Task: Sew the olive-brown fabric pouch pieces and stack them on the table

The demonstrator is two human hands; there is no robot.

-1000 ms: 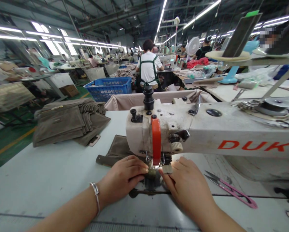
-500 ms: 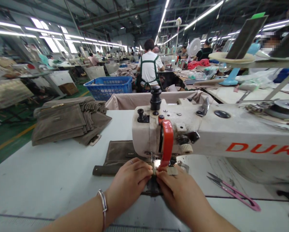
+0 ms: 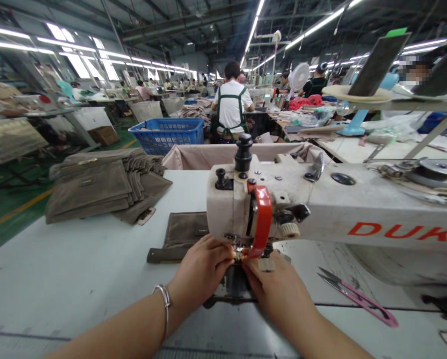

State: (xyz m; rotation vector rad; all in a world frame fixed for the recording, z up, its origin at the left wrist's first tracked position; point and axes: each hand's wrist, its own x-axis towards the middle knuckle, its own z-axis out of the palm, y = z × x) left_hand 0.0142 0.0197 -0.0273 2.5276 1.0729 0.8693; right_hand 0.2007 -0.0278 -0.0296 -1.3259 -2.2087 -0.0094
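A brown fabric piece (image 3: 186, 229) with a small dark label lies under the head of the white sewing machine (image 3: 321, 204). Close to the needle, my left hand (image 3: 204, 267) is closed, thumb and fingers pinching the near edge of this fabric. Just across from it, my right hand (image 3: 274, 279) pinches the same edge, partly behind the red guard (image 3: 263, 219). The fingertips of both hands almost meet. The needle itself is mostly hidden by the hands and the guard. A folded strip of the fabric sticks out to the left of my left hand.
A stack of brown fabric pieces (image 3: 96, 184) sits at the table's left. Pink-handled thread snips (image 3: 361, 299) lie on the right. Beyond the table are a cloth-lined bin (image 3: 204, 155), a blue basket (image 3: 171, 134) and a person in a white shirt (image 3: 231, 104). Thread cones (image 3: 378, 65) stand at the right.
The fabric and both hands have shifted slightly away from me, under the machine. More of the dark metal plate below the hands now shows.
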